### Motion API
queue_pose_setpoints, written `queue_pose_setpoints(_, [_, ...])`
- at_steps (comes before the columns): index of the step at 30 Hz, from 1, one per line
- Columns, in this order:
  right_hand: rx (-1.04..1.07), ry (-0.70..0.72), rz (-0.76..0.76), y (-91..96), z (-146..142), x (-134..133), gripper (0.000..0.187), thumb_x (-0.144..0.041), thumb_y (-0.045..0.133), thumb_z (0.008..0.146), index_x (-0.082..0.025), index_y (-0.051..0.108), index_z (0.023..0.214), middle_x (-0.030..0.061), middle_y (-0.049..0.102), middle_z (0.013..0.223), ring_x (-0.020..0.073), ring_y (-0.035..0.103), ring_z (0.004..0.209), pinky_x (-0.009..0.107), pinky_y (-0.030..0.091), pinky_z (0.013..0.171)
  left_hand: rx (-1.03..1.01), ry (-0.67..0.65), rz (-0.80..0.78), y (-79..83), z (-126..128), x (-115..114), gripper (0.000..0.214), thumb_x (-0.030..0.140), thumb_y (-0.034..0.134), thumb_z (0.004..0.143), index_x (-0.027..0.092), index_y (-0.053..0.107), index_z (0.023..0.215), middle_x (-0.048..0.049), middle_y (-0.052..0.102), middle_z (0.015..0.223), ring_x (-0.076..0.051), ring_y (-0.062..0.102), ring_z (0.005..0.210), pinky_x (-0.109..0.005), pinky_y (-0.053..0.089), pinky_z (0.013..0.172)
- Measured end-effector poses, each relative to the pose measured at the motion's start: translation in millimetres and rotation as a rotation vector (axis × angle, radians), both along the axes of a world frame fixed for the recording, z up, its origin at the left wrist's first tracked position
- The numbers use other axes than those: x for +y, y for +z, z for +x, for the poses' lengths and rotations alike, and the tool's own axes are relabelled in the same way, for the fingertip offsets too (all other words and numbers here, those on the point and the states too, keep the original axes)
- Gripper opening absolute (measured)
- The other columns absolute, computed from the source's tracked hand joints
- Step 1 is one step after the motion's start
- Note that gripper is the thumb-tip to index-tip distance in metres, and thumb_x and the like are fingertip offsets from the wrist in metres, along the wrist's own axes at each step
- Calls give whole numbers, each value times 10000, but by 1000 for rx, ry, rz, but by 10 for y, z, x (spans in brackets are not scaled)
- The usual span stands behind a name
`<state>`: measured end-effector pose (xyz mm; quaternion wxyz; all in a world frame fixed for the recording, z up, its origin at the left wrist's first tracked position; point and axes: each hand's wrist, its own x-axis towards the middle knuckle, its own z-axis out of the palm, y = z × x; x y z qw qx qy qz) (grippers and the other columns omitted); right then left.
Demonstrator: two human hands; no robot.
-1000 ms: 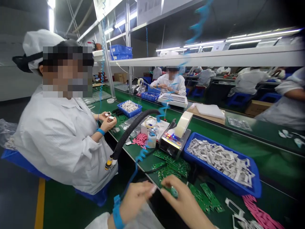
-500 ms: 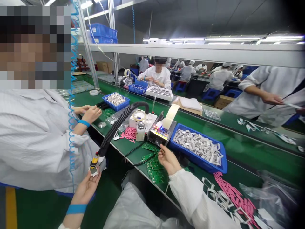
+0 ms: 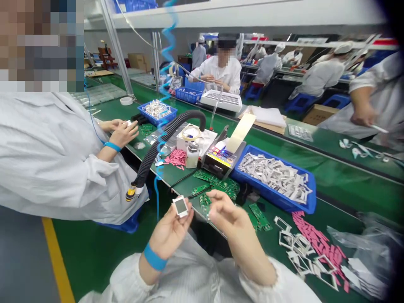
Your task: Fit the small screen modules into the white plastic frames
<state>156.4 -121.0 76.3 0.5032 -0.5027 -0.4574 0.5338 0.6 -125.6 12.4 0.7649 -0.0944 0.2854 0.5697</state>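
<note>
My left hand (image 3: 168,233) is raised in front of me, shut on a small white square frame with a dark window (image 3: 180,206). My right hand (image 3: 227,216) is just to its right, fingers curled and close together, with nothing visible in them. It hangs just above loose green circuit boards (image 3: 217,183) on the green bench mat (image 3: 186,179). A blue wristband (image 3: 154,257) circles my left wrist.
A blue tray (image 3: 274,189) of white frames stands beyond my right hand, with pink strips (image 3: 318,248) and loose white frames (image 3: 299,252) to its right. A black corrugated hose (image 3: 168,141) arcs over the bench. A co-worker's hands (image 3: 121,131) work at the left.
My left hand has risen from the hose's end to the centre, carrying the white frame. My right hand has lifted away from the boards. The view has swung slightly.
</note>
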Motion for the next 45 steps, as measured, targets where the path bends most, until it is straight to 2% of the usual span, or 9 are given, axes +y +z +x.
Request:
queue_pose_setpoints(5, [-504,33,399,134,42,-338,146,-262,628,775,-206,629,640,58,405,1405,307,384,1266,502,379,971,-30,-292,236,309,408,-94,156,230,667,766,142,679,894,-27,722,906,-138,660,880,-275,465,906])
queue_pose_setpoints(12, [-618,-192,403,53,243,-230,154,-270,593,788,-207,607,648,66,460,1360,310,432,1220,529,362,969,-18,-358,263,296,561,-100,212,236,721,710,150,684,900,-27,713,959,-151,635,941,-328,386,1005])
queue_pose_setpoints(21, [-669,-232,401,-18,247,-166,177,-276,573,801,-205,559,639,84,536,1244,289,492,1142,506,375,924,11,-316,281,323,600,-86,236,204,741,683,169,691,911,-10,731,949,-125,655,893,-270,441,926])
queue_pose_setpoints(25, [-839,-234,528,-110,257,-163,138,-273,552,818,-197,573,931,135,486,1286,296,453,1176,494,371,933,88,-316,228,301,580,-88,170,211,684,747,179,697,913,-12,723,942,-129,638,912,-259,436,905])
queue_pose_setpoints(28, [-891,15,676,-168,326,-209,295,-268,485,880,-207,516,1167,127,481,1317,251,459,1172,449,380,946,158,-429,279,267,501,-108,114,229,716,715,164,718,808,0,702,769,-99,616,743,-212,463,747])
queue_pose_setpoints(33, [-842,123,794,-258,436,-376,124,-260,511,885,-225,583,980,40,655,1036,171,548,926,385,406,856,267,-722,326,143,354,-193,206,281,790,616,139,737,754,-19,674,667,-100,584,658,-212,447,670])
queue_pose_setpoints(39, [-828,69,999,-362,467,-473,109,-99,536,845,-198,574,870,-41,698,784,118,557,757,372,362,885,115,-770,275,-13,432,-294,502,306,807,592,140,669,1045,-49,676,871,-126,620,779,-247,468,738])
queue_pose_setpoints(42, [-848,127,962,-432,530,-423,123,-277,551,877,-181,579,948,14,698,906,152,568,832,365,398,838,121,-660,242,-69,446,-261,363,297,747,679,138,671,996,-37,680,828,-123,633,744,-243,490,711])
queue_pose_setpoints(45, [-929,110,661,-542,689,-317,270,-412,490,896,-172,575,985,62,669,971,178,573,890,347,428,774,211,-559,236,-120,340,-175,348,295,709,721,137,660,1027,-56,710,852,-163,659,825,-313,483,860])
